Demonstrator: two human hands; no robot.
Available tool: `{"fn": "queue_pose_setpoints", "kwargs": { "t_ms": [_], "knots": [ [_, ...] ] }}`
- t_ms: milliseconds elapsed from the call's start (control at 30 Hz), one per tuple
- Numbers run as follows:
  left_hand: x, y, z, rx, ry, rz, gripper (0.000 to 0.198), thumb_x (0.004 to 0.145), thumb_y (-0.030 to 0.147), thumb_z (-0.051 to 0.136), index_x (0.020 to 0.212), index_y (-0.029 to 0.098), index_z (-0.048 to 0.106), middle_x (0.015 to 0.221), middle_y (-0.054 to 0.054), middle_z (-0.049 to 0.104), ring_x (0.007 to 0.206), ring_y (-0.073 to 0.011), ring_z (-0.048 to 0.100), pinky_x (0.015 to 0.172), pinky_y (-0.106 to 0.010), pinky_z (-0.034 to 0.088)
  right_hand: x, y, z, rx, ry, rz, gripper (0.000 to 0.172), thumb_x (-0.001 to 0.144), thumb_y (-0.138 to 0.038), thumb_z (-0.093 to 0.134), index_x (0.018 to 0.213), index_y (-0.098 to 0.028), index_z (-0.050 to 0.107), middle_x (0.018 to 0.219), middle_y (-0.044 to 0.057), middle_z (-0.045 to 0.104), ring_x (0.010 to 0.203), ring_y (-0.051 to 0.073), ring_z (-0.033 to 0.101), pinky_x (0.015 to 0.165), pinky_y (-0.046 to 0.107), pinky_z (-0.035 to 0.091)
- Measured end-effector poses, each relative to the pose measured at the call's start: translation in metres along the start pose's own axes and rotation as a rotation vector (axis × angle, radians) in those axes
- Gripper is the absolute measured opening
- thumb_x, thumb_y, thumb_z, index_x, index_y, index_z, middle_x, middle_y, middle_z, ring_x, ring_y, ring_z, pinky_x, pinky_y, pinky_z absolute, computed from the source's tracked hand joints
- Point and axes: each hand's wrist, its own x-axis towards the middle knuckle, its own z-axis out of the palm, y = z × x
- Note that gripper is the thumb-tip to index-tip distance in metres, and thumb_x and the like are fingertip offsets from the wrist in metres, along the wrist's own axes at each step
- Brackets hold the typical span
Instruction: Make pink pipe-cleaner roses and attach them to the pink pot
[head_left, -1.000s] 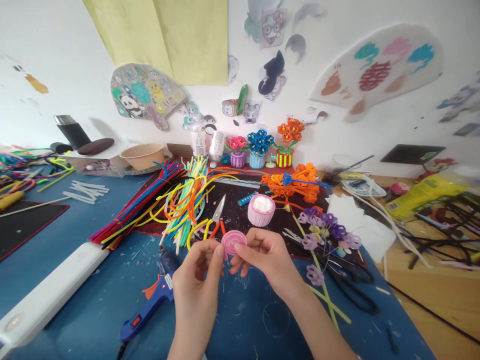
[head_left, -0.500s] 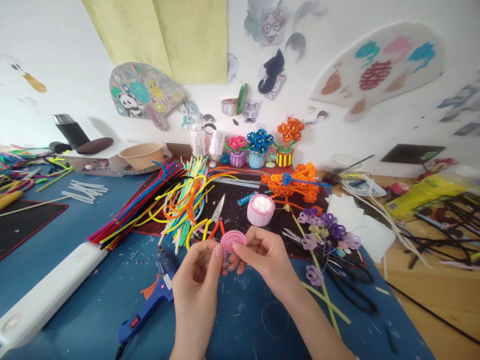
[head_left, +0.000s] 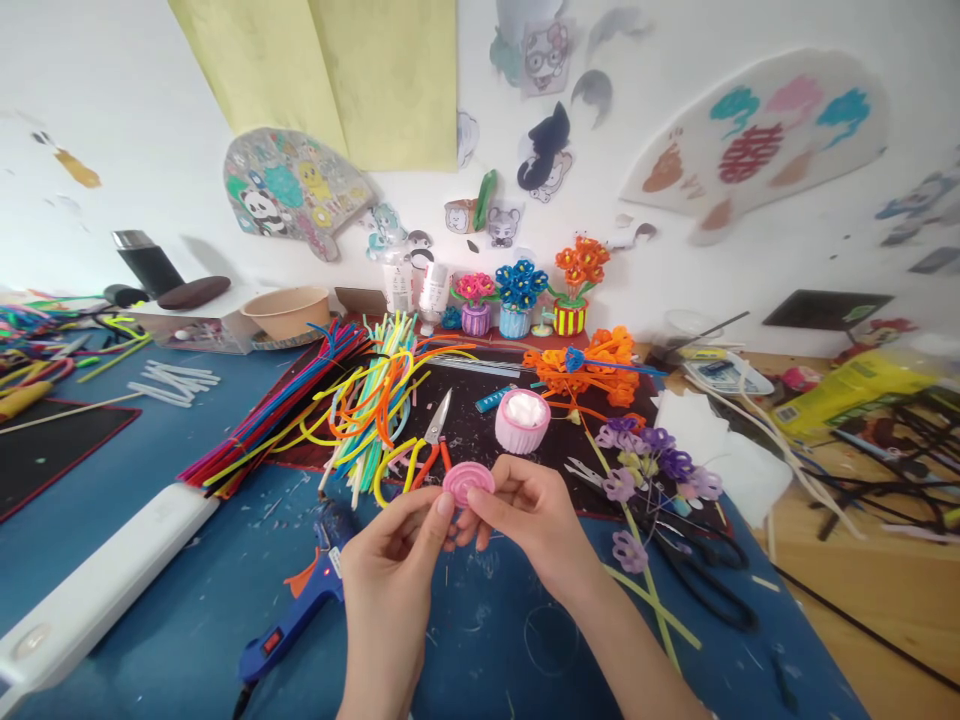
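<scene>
- Evidently, the left hand [head_left: 397,545] is grasping the edge of a pink coiled disc [head_left: 469,484], pinching it between thumb and fingers.
- The right hand [head_left: 536,515] grips the same disc from the other side, its thumb laid over the lower part of the coil and its other fingers curled beneath.
- The disc is held up between the two hands above the blue surface [head_left: 187,600], tilted so that its spiral face shows.
- Just beyond the hands, a pink ribbed pot [head_left: 521,436] stands upright on a dark mat [head_left: 480,438], with white filling [head_left: 523,408] inside.
- Near the disc, scissors [head_left: 439,420] lie with their blades pointing away from the person.
- Left of the left hand is a blue glue gun [head_left: 300,608] with a red switch and an orange trigger.
- Beyond it lie a bundle of pale and bright fuzzy stems [head_left: 371,410] and, farther left, a darker bundle [head_left: 277,420] of red, blue and magenta.
- To the right of the right hand, purple flowers [head_left: 656,445] lie near black-handled scissors [head_left: 705,575], with orange flowers [head_left: 615,360] behind.
- Along the wall stand three small potted flowers: pink [head_left: 475,288], blue [head_left: 520,285] and orange [head_left: 583,265].
</scene>
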Motion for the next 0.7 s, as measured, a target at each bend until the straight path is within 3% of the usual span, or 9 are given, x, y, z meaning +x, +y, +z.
{"fn": "queue_pose_setpoints", "kwargs": {
  "t_ms": [233,433,700],
  "knots": [
    [0.000,0.006,-0.002,0.158,-0.035,0.090,0.015,0.080,0.034,0.075,0.080,0.019,0.075,0.066,0.001,0.068,0.060,-0.0118,0.057,0.056,-0.018,0.048,0.000,-0.004,-0.007,-0.101,-0.030,0.052,0.036,0.070,-0.049,0.084,0.072,-0.017,0.068,0.065,0.002,0.071,0.058,0.015,0.068,0.054,0.025,0.053],
    [0.000,0.008,-0.011,0.273,-0.092,0.140,0.012,0.081,0.032,0.073,0.084,0.020,0.076,0.071,0.000,0.068,0.067,-0.0148,0.059,0.064,-0.022,0.049,0.001,-0.009,-0.016,-0.176,0.009,0.057,0.032,0.072,-0.047,0.083,0.074,-0.017,0.073,0.059,0.001,0.068,0.053,0.013,0.062,0.051,0.023,0.047],
    [0.003,0.007,-0.016,0.279,-0.128,0.149,0.015,0.082,0.034,0.072,0.075,0.020,0.072,0.065,0.002,0.063,0.060,-0.0120,0.051,0.055,-0.020,0.043,0.002,-0.010,-0.017,-0.116,-0.060,0.071,0.041,0.073,-0.054,0.080,0.069,-0.015,0.071,0.055,0.001,0.065,0.049,0.012,0.060,0.048,0.023,0.047]
  ]
}}
